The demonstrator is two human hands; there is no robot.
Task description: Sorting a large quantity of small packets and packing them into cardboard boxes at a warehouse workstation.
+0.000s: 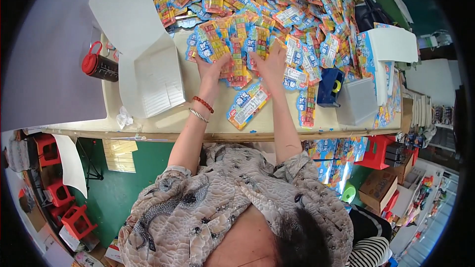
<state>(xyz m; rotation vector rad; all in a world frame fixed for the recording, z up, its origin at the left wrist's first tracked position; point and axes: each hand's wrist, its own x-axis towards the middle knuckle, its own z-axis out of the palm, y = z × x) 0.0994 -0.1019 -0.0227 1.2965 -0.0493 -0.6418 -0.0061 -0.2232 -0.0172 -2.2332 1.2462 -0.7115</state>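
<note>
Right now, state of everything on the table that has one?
Left hand: on packs, grip partly hidden
Right hand: on packs, grip partly hidden
Packs: overlapping
Pile: heaped, loose
Near pack: lying flat
Box: open, lid raised
Bottle: lid on
Tissue: crumpled
</note>
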